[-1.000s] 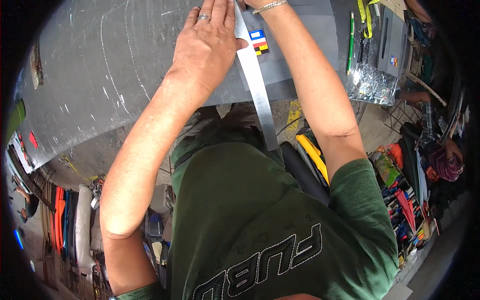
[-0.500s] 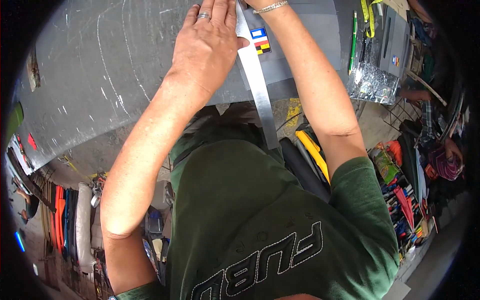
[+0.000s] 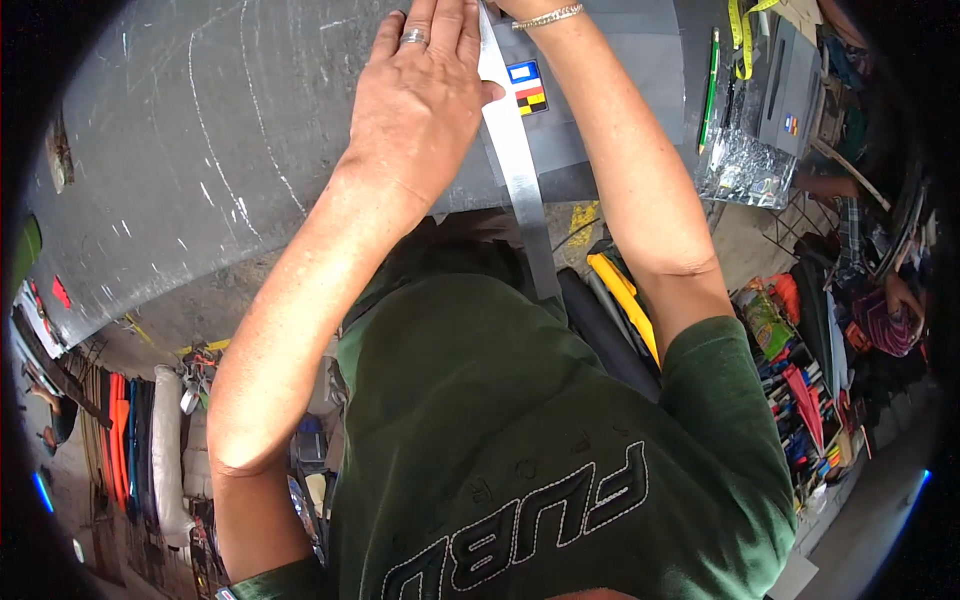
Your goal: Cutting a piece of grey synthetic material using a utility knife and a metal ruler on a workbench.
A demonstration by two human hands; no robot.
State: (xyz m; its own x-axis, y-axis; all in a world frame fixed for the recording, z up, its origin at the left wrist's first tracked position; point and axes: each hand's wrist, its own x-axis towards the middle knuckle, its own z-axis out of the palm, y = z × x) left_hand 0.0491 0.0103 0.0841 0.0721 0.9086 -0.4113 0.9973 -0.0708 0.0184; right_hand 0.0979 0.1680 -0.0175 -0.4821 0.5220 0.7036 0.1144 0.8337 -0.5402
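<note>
The left hand (image 3: 425, 95) is laid flat, fingers spread, on the grey desk (image 3: 200, 180), with its thumb side pressed against a long metal ruler (image 3: 515, 170); nothing is gripped by it. A ring is worn on one finger. The ruler is laid across a grey sheet (image 3: 640, 60) on the desk and runs over the near edge, its lower end projecting past the desk toward the green shirt. The right hand is cut off by the top edge of the view, so only the wrist with a bracelet (image 3: 548, 16) is seen, and its grasp cannot be told. A small patch of coloured squares (image 3: 527, 87) is seen just right of the ruler. Farther right, a green pen (image 3: 710, 85) and what appears to be a clear plastic packet (image 3: 745, 165) are lying.
</note>
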